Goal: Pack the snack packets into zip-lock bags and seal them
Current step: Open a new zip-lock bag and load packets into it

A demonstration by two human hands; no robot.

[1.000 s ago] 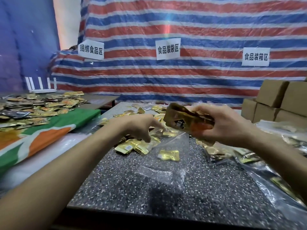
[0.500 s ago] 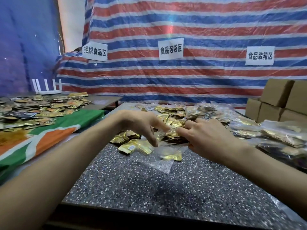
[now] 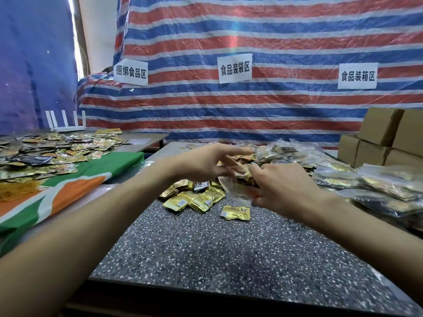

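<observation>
Over the far half of the speckled counter (image 3: 206, 259), the person's right hand (image 3: 283, 188) is holding a clear zip-lock bag (image 3: 235, 191) with its fingers curled round the plastic, so that grip is narrow and full. The bag is showing up blurred, and I cannot tell what, if anything, is lying inside it.

Just to the left of that grip, the left hand (image 3: 201, 163) is hovering with its fingers stretched out and spread. Its grip is standing wide and is holding nothing that I can make out. Whether its fingertips are touching the bag's edge, I cannot tell.

Below and to the left of both hands, a heap of gold snack packets (image 3: 194, 199) is lying on the counter and running on behind the hands. A single gold packet (image 3: 235, 213) is lying apart from the heap, just under the held bag on the nearer side.

To the right of the right-hand grip, filled bags (image 3: 384, 191) are lying in a loose mound, and brown cardboard boxes (image 3: 377, 133) are sitting beyond them. Well off to the left of the left hand, a second counter (image 3: 142, 140) is carrying a spread of loose packets (image 3: 52, 149) over a green, orange and white cloth (image 3: 68, 191). A white router (image 3: 66, 124) is standing at its far edge.

Behind everything, a red, white and blue striped tarp (image 3: 251, 30) is hanging, and three white paper signs (image 3: 234, 67) are showing on it.
</observation>
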